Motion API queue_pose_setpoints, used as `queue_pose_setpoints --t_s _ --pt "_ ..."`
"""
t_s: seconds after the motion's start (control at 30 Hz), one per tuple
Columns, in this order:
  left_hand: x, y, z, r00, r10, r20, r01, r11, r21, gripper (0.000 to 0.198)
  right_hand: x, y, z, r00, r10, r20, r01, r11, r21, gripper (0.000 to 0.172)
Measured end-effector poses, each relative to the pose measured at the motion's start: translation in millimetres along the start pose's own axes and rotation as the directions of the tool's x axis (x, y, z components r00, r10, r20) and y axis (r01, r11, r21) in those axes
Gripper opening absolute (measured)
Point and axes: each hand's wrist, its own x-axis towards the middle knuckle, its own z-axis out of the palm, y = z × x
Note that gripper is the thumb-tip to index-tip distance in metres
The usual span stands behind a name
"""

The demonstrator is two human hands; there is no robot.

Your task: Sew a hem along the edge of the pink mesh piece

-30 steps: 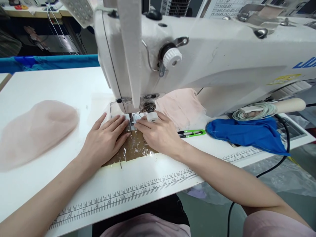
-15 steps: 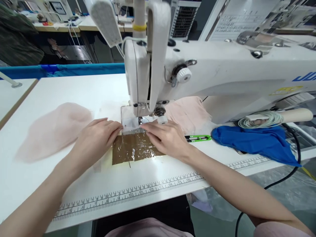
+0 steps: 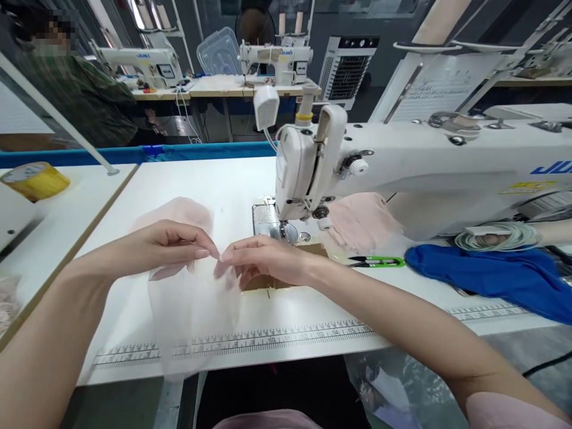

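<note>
Sheer pale pink fabric hangs from both hands over the table's front edge, left of the sewing machine. My left hand pinches its upper edge between thumb and fingers. Close beside it, fingertips nearly touching, my right hand grips the same cloth. Behind my left hand more pink fabric shows on the table. The machine's needle area stands just behind and right of my right hand. A brown taped patch is partly hidden under that hand.
Folded pink cloth lies right of the needle. Green thread snips, blue fabric and a coil of pale cord are farther right. Yellow tape sits at far left. A person is at the back left.
Both hands have moved left and away from the needle, and the sheer fabric is now raised between them. The view has shifted, showing more of the room behind.
</note>
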Motion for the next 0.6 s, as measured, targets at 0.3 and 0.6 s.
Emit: queue_pose_setpoints --t_s 0.3,0.6 --pt "-46 -51 -12.5 0.993 -0.094 0.065 0.105 0.973 -0.205 0.029 51 9 24 1.000 -0.003 0.011 0.004 0.997 -0.074 0.025" --pt "-69 -84 -16.1 0.987 -0.161 0.023 0.159 0.932 -0.327 0.030 60 9 30 0.998 -0.013 -0.061 0.000 0.980 -0.197 0.017"
